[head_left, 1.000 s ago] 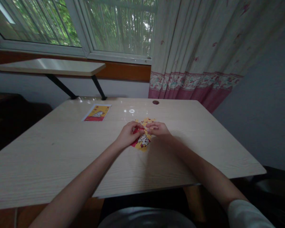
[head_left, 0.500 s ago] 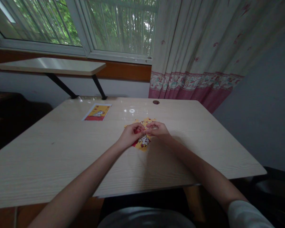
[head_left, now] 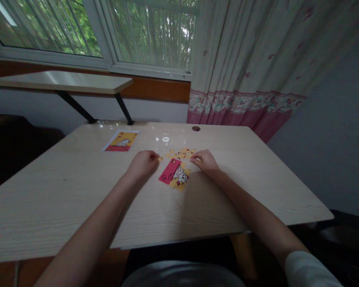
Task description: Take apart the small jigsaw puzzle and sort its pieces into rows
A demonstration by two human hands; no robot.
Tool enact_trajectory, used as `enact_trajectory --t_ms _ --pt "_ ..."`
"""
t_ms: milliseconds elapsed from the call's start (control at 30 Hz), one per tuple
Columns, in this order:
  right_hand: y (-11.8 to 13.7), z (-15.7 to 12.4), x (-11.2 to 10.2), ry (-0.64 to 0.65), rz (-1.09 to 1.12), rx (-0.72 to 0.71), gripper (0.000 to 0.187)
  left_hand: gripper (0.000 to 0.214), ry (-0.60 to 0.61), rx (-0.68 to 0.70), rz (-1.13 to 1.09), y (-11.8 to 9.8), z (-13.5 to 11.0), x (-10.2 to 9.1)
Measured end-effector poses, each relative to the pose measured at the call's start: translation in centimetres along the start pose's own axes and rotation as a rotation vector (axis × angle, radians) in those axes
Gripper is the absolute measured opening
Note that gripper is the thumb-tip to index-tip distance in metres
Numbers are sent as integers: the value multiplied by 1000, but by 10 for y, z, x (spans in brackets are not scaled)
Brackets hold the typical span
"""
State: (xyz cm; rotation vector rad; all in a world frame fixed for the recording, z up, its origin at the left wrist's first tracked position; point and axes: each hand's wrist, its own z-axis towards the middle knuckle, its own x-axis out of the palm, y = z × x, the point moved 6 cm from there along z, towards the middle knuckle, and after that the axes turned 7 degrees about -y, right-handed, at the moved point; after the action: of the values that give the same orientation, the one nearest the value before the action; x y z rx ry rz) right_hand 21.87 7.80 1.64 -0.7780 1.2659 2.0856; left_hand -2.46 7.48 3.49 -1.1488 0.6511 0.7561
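Note:
A partly joined jigsaw puzzle [head_left: 169, 172] lies on the desk between my hands, with a red side and a yellow side bearing a white cartoon animal. My left hand [head_left: 143, 162] is at its upper left, fingertips pinched on a small yellow puzzle piece [head_left: 160, 159]. To the upper right, my right hand [head_left: 208, 161] has thumb and fingers pinched together beside the loose pieces; what they hold, if anything, is too small to make out. Several loose yellow puzzle pieces [head_left: 182, 153] with red marks are spread just beyond the joined part.
A printed picture [head_left: 121, 142] in matching yellow and red lies at the back left of the pale wooden desk [head_left: 245, 191]. Behind it stands a raised shelf [head_left: 68, 81] on black legs. A round cable hole [head_left: 196, 128] is near the back edge, by the curtain [head_left: 239, 101].
My hands were close together over the puzzle. They have moved apart, the left one leftward and the right one slightly rightward, uncovering the joined part and the loose pieces.

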Motion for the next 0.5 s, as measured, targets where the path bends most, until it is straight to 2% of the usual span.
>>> enact_trajectory --t_ms 67,167,267,400,500 --pt "5 -1 -2 -23 -131 -63 17 18 -44 96 116 -11 -3 -4" --pt "16 -5 1 1 -214 -83 25 26 90 136 156 -22 -11 9" --pt "29 -11 10 59 -249 -102 28 40 199 155 151 -28 -18 23" --pt "41 -16 22 99 -263 -118 29 48 238 203 126 -35 -23 33" --pt "40 -15 27 105 -227 -66 29 46 240 228 91 -40 -24 35"
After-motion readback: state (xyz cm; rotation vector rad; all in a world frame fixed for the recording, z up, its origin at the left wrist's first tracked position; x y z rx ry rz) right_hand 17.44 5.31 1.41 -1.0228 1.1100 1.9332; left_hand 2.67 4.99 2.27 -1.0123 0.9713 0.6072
